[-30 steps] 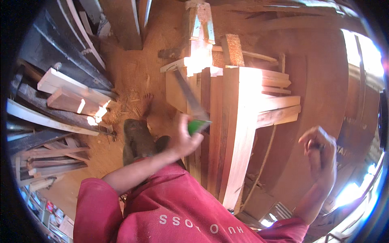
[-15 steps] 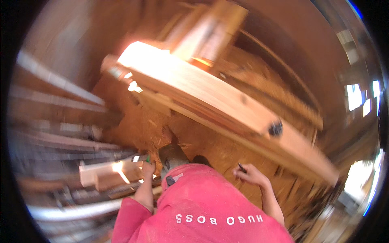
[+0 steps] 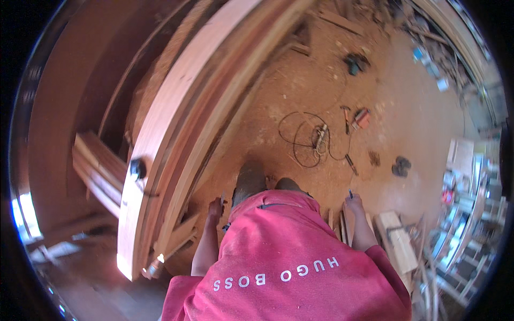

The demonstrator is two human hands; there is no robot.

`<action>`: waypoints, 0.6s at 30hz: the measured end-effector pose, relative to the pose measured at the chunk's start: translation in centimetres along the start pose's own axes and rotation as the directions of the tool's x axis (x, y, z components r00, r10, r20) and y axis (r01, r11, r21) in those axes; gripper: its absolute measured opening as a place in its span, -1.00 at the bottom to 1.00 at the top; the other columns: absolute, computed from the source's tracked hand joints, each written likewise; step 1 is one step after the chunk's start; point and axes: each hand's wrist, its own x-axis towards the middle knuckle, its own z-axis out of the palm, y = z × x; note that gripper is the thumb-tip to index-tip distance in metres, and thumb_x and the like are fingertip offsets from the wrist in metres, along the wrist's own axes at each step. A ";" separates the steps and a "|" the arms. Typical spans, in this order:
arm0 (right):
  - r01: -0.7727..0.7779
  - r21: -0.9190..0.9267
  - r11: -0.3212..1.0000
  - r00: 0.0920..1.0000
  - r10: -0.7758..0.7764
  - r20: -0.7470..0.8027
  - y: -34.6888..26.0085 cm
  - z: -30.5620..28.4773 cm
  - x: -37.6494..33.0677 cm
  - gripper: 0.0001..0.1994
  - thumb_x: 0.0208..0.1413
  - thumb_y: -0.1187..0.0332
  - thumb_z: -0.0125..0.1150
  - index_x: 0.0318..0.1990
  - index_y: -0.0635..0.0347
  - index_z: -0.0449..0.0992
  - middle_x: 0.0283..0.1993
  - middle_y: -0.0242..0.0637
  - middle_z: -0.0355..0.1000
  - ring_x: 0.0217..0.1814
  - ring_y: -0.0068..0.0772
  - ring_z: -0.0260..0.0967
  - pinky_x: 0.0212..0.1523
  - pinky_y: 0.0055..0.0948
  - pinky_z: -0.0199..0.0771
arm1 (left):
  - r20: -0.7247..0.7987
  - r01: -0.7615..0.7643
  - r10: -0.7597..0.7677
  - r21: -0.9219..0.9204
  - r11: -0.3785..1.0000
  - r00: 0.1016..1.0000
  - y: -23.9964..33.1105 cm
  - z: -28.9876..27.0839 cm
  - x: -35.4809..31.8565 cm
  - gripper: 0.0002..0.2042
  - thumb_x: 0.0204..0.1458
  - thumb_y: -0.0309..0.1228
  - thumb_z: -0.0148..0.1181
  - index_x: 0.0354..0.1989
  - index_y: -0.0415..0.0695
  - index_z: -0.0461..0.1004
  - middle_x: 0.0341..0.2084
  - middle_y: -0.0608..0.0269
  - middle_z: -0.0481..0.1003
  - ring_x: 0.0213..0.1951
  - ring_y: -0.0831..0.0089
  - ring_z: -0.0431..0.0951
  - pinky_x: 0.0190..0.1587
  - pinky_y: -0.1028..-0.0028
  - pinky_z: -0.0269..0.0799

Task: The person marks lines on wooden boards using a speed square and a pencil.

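My left hand (image 3: 216, 207) hangs low beside my left thigh, fingers curled around a small pale thing too blurred to name. To its left runs a stack of long timber beams (image 3: 160, 123), apart from the hand. On the nearest beam sits a small round black object (image 3: 137, 168). My right hand (image 3: 353, 203) is closed on a thin dark pen-like stick (image 3: 350, 193), its tip pointing away from me. Below and beside that hand lie pale wooden boards (image 3: 397, 243).
Ahead on the dusty brown floor lie a looped cord (image 3: 294, 152), a hammer (image 3: 346, 119), a red tool (image 3: 362, 118), a dark green tool (image 3: 355, 64) and a pair of dark sandals (image 3: 400, 166). Scrap wood (image 3: 340, 22) lies farther off. Cluttered shelving (image 3: 460, 214) stands right.
My body has turned right: the beams that crossed in front of me now stand on my left, and the floor with tools has come into view. Both hands remain closed.
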 end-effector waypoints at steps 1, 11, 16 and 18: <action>-0.075 0.110 0.991 0.991 0.086 -0.101 4.2 2.2 -0.3 -0.73 0.12 0.31 0.18 -0.57 0.27 0.46 -0.65 -0.23 0.41 -0.63 -0.40 0.40 -0.54 -0.29 0.42 | 0.062 -0.071 0.066 0.094 0.993 0.996 4.1 1.8 0.6 -0.60 0.21 -0.10 -0.07 -0.16 -0.13 0.61 -0.56 0.30 0.45 -0.50 0.49 0.49 -0.48 0.42 0.34; -0.158 0.413 0.897 0.974 0.211 -0.087 -11.2 -1.0 2.7 -0.75 0.10 0.22 0.21 -0.41 0.24 0.59 -0.49 -0.06 0.56 -0.45 -0.16 0.58 -0.37 -0.20 0.56 | 0.352 -0.677 0.578 0.393 0.622 0.736 34.3 17.0 7.2 -0.62 0.20 -0.18 -0.07 -0.31 -0.26 0.56 -0.50 0.15 0.48 -0.35 0.39 0.48 -0.26 0.31 0.35; -0.118 0.488 0.865 0.964 0.218 -0.151 -17.3 -10.8 9.7 -0.71 0.19 0.21 0.18 -0.35 0.31 0.57 -0.52 -0.02 0.53 -0.47 -0.15 0.55 -0.38 -0.22 0.50 | 0.502 -0.684 0.465 0.547 0.482 0.729 45.0 22.8 14.6 -0.62 0.22 -0.23 -0.13 -0.20 -0.30 0.53 -0.34 -0.16 0.54 -0.27 0.19 0.55 -0.14 0.20 0.38; 0.009 0.480 0.877 0.901 0.201 -0.384 -17.4 -13.4 13.5 -0.68 0.22 0.19 0.16 -0.35 0.34 0.56 -0.54 -0.02 0.51 -0.51 -0.18 0.51 -0.43 -0.21 0.45 | 0.594 -0.704 0.397 0.665 0.247 0.700 48.0 23.6 17.8 -0.60 0.22 -0.20 -0.17 -0.19 -0.27 0.53 -0.27 -0.15 0.57 -0.24 0.11 0.56 -0.08 0.13 0.38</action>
